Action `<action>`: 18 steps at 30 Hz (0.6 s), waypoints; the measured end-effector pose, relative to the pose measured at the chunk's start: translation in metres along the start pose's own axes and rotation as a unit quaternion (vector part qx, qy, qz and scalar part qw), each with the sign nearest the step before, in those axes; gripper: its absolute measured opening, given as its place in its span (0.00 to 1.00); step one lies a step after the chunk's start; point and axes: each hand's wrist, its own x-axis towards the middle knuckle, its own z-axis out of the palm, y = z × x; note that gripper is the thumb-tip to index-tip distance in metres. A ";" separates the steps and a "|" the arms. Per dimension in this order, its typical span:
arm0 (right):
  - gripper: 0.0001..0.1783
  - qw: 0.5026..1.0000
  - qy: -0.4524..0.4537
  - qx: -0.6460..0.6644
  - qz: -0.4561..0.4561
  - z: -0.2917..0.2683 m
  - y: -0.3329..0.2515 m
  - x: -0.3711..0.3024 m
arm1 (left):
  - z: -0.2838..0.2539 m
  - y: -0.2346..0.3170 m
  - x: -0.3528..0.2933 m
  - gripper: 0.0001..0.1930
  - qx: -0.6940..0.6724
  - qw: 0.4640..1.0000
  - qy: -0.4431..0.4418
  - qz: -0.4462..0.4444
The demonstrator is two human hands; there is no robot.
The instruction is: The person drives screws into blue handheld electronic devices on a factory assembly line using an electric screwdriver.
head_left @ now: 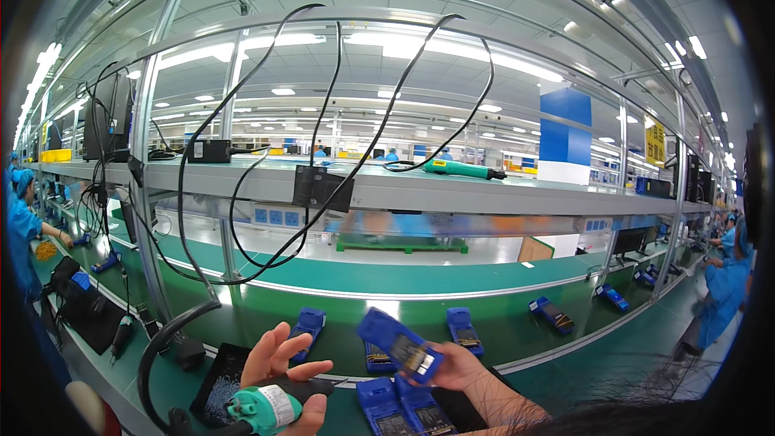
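My left hand (270,353) holds a green and black electric screwdriver (274,406) low in the palm, its fingers partly spread and its bit pointing right. A thick black cable runs from the tool's green end. In my right hand (464,370) a blue plastic device housing (391,337) is gripped by its lower end and tilted above the bench, slightly blurred. Directly below it, two more blue housings (379,404) lie side by side, with dark and metallic parts inside. Another blue housing (379,360) is partly hidden behind the held one.
A black tray (228,363) of small screws sits left of the screwdriver. Several blue housings (551,315) lie along the green conveyor belt (508,339). Overhead, a shelf (452,194) carries another electric screwdriver (464,169) and hanging cables. People in blue (722,299) work at both sides.
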 end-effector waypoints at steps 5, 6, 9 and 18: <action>0.40 0.997 0.023 0.021 -0.072 0.007 0.020 -0.119 | 0.010 -0.009 0.000 0.41 0.055 0.998 -0.014 0.013; 0.43 0.994 0.049 0.045 -0.089 0.007 0.024 -0.132 | 0.010 -0.012 -0.002 0.41 0.054 0.998 -0.015 0.007; 0.44 0.994 0.081 0.026 -0.066 -0.002 0.036 -0.160 | 0.014 -0.017 -0.003 0.41 0.038 0.998 -0.042 0.032; 0.23 0.884 0.338 -0.288 -0.146 -0.096 0.076 -0.138 | 0.009 -0.017 0.008 0.42 0.011 0.949 -0.298 -0.106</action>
